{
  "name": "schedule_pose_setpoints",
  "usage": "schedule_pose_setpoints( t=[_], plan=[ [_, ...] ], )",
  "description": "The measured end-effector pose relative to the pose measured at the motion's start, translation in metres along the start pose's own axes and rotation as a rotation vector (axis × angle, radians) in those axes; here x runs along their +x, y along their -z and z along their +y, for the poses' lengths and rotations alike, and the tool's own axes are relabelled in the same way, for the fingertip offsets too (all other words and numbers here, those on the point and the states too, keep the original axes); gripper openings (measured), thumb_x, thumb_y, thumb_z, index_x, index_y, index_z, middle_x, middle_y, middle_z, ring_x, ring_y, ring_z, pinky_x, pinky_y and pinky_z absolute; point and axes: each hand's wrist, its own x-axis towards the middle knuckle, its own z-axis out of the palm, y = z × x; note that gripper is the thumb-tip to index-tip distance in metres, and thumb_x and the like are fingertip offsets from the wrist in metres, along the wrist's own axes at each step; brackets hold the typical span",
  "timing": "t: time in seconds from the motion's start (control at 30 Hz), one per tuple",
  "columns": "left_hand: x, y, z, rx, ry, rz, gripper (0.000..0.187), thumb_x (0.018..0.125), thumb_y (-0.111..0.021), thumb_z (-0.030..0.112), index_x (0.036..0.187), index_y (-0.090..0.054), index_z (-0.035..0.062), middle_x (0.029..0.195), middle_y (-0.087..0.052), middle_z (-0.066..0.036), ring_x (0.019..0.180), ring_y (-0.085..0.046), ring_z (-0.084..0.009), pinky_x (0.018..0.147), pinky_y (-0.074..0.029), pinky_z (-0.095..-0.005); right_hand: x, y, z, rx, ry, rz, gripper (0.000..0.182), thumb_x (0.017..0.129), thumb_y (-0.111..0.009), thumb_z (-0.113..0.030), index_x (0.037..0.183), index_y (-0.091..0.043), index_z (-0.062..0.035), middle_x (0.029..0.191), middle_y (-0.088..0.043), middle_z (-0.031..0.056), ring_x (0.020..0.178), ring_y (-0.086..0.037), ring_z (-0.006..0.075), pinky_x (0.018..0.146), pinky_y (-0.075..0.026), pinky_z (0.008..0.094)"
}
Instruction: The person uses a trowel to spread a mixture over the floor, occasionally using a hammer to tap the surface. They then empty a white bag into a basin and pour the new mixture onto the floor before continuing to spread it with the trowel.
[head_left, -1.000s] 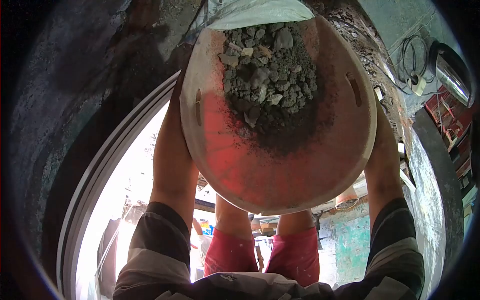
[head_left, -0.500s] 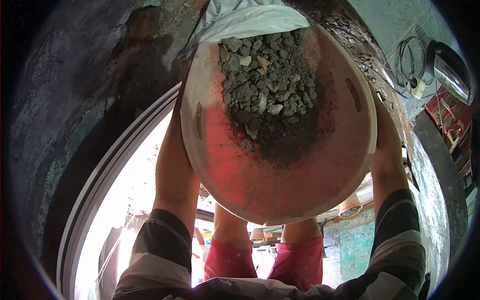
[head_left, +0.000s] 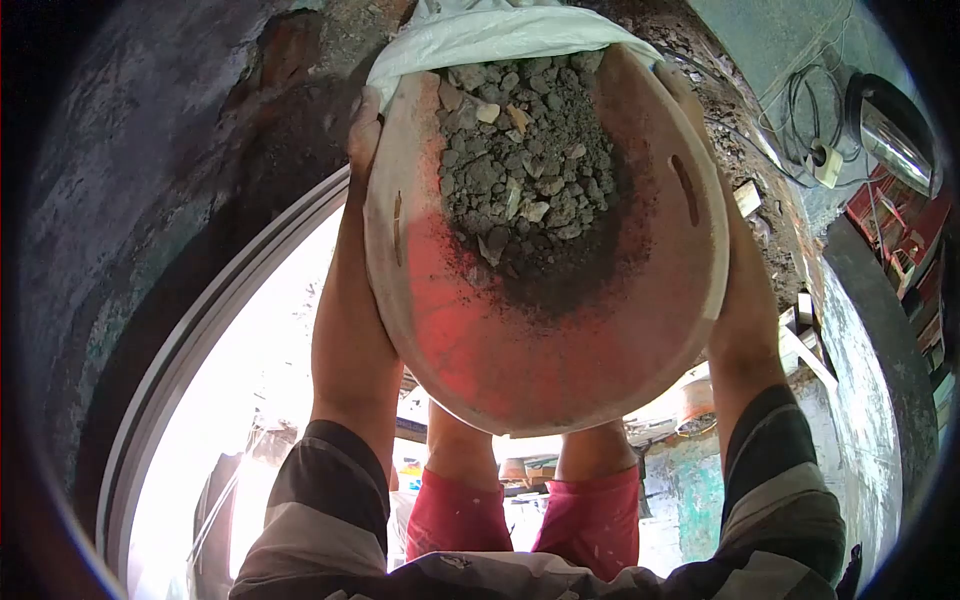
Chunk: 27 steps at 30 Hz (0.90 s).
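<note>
A round red basin with a pale, dusty rim and slotted handles is tilted in front of me. Grey rubble, broken lumps mixed with fine dirt, lies in its far half. The mouth of a white woven sack is drawn over the basin's far edge. My left hand is closed at the basin's far left side, close to the sack's edge. On the far right side, my right hand shows only in part, closed against the basin beside the sack; its fingertips are hidden.
A rough, stained wall curves along the left, beside a pale frame of a bright opening. Debris lies at the right. Farther right are a coiled cable with a socket and a dark-rimmed mirror-like object.
The basin has shifted slightly left and away from me. The sack's mouth now spreads wider over its far edge. Both hands have come into view at the far sides.
</note>
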Motion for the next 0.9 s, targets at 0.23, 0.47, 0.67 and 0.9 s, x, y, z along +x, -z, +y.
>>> schedule_pose_setpoints(
  t=[0.23,0.47,0.67,0.9],
  plan=[
    [-0.003,-0.011,0.008,0.148,0.07,-0.077,0.063,0.1,-0.028,0.051,0.141,-0.036,0.0045,0.138,-0.045,-0.015,0.123,-0.047,-0.0293,0.106,-0.036,-0.043,-0.019,-0.009,0.024,1.212,-0.425,0.061,0.03,0.097,-0.051,-0.03,0.108,-0.061,-0.0032,0.092,-0.056,0.0018,0.087,-0.051,0.013,0.083,-0.042,0.0286],
    [0.003,-0.013,0.011,0.063,0.054,-0.009,0.063,0.1,-0.027,0.05,0.142,-0.035,0.0045,0.139,-0.044,-0.015,0.123,-0.046,-0.0293,0.106,-0.036,-0.0435,-0.018,0.024,-0.052,0.612,-0.214,-0.039,0.03,0.095,-0.055,-0.03,0.109,-0.062,-0.0044,0.098,-0.061,0.0065,0.093,-0.056,0.0166,0.085,-0.045,0.0311],
    [-0.026,-0.025,0.02,0.055,0.041,0.044,0.063,0.1,-0.027,0.05,0.142,-0.035,0.0045,0.139,-0.043,-0.015,0.124,-0.046,-0.0293,0.106,-0.036,-0.0439,-0.005,0.055,-0.083,0.062,-0.321,-0.426,0.019,0.088,-0.058,-0.02,0.1,-0.065,-0.008,0.101,-0.061,0.006,0.093,-0.056,0.0161,0.083,-0.045,0.0291],
    [-0.048,-0.038,0.033,0.054,0.03,0.061,0.063,0.1,-0.026,0.05,0.142,-0.034,0.0045,0.14,-0.043,-0.015,0.125,-0.045,-0.0293,0.107,-0.035,-0.0444,-0.004,0.062,-0.066,-0.053,-0.039,-0.505,0.023,0.082,-0.061,-0.016,0.103,-0.064,-0.0075,0.1,-0.062,0.0063,0.091,-0.056,0.0158,0.082,-0.046,0.0302]
  ],
)
